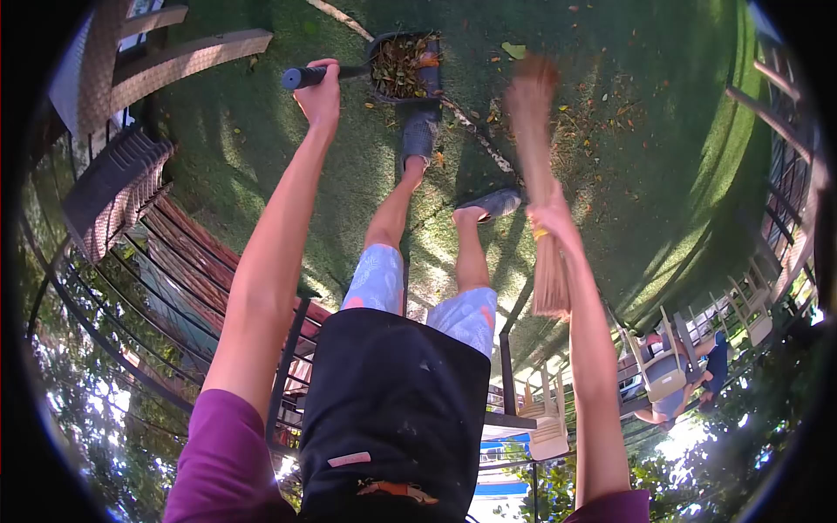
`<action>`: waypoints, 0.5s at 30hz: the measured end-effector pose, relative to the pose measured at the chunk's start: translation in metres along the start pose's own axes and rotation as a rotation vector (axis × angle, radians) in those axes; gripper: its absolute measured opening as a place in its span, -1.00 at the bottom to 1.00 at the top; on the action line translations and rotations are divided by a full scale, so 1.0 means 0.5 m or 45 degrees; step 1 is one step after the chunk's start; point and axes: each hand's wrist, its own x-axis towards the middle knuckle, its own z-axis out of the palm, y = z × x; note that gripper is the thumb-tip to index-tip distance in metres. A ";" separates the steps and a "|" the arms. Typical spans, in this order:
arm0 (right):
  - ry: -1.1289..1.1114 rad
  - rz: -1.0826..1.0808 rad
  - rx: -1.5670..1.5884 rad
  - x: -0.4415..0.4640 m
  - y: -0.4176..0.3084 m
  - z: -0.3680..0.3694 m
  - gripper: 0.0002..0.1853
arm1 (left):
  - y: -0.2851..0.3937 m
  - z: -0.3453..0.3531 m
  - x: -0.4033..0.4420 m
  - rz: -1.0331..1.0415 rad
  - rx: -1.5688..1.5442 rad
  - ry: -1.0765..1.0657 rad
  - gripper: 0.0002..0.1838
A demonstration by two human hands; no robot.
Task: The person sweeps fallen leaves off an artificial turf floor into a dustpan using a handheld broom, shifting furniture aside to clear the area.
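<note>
My left hand is wrapped round the dark handle of a long-handled dustpan, whose pan rests on the green ground at the top. Dry leaves lie in the pan, with an orange one near its right side. My right hand grips a bundled stick broom around its yellow-banded part. The broom's far end is blurred and points away from me, over the ground to the right of the dustpan. Scattered leaves lie to the right of the broom's far end.
My feet, in grey clogs, stand between dustpan and broom. A light strip crosses the green ground. Dark stacked chairs and a wooden frame are at left. Beige chairs and a person are at lower right.
</note>
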 end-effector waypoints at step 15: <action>0.242 -0.032 0.021 -0.068 -0.077 -0.067 -0.07 | -0.014 0.005 -0.013 -0.029 -0.093 -0.012 -0.92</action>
